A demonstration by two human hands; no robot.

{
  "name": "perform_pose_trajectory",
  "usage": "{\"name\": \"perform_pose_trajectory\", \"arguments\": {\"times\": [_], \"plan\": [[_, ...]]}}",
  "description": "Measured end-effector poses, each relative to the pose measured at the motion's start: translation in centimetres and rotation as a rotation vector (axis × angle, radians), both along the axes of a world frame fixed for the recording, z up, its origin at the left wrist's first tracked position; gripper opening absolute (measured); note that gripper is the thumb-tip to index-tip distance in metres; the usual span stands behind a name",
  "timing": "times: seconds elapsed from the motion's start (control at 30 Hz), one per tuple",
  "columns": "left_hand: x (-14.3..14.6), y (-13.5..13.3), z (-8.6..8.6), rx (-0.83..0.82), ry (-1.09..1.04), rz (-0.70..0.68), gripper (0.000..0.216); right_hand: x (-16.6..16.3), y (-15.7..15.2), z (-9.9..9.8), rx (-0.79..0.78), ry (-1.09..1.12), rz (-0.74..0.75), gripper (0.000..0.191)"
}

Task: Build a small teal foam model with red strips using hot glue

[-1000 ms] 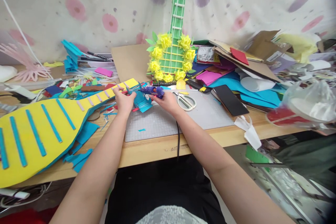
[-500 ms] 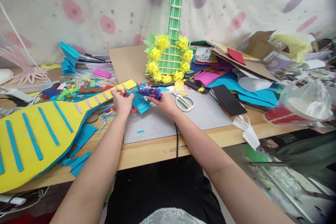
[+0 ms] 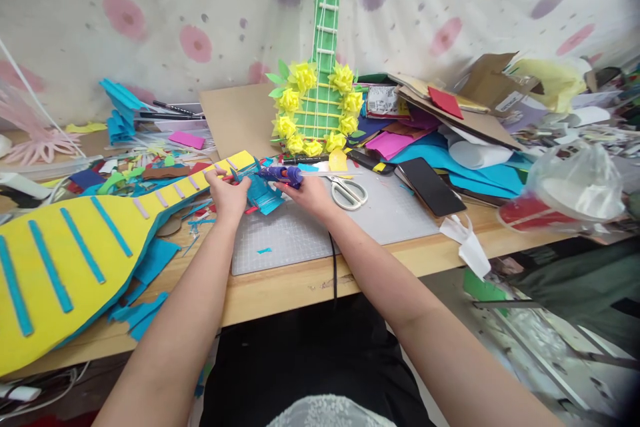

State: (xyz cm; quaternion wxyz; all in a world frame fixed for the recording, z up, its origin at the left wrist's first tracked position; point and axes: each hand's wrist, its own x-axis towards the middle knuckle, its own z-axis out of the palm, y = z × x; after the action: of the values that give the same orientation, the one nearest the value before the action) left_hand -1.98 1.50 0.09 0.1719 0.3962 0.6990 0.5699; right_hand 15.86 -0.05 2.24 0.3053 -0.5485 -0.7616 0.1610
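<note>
My right hand (image 3: 310,193) is closed round a blue glue gun (image 3: 283,175) whose nozzle points left at a teal foam piece (image 3: 263,193) on the grey cutting mat (image 3: 320,227). My left hand (image 3: 227,195) pinches the end of the yellow foam guitar's neck (image 3: 200,180) beside that teal piece. The yellow guitar body (image 3: 60,267), with teal stripes, lies across the table's left side. The glue gun's black cord (image 3: 333,267) runs down over the table's front edge.
A green guitar with yellow flowers (image 3: 317,107) leans on the back wall. White-handled scissors (image 3: 347,192) and a black phone (image 3: 430,187) lie on the mat's right. Piles of coloured foam and cardboard (image 3: 450,120) fill the right, with scraps (image 3: 145,167) on the left.
Both hands hold their grip and place on the mat. The view has shifted a little, so everything sits slightly further left and lower in the picture.
</note>
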Motion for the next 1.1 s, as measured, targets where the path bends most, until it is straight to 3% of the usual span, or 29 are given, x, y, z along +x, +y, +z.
{"name": "perform_pose_trajectory", "arguments": {"times": [1.1], "plan": [[0.05, 0.01, -0.15, 0.022, -0.005, -0.017, 0.048, 0.00, -0.19, 0.37, -0.005, -0.031, -0.006, 0.047]]}}
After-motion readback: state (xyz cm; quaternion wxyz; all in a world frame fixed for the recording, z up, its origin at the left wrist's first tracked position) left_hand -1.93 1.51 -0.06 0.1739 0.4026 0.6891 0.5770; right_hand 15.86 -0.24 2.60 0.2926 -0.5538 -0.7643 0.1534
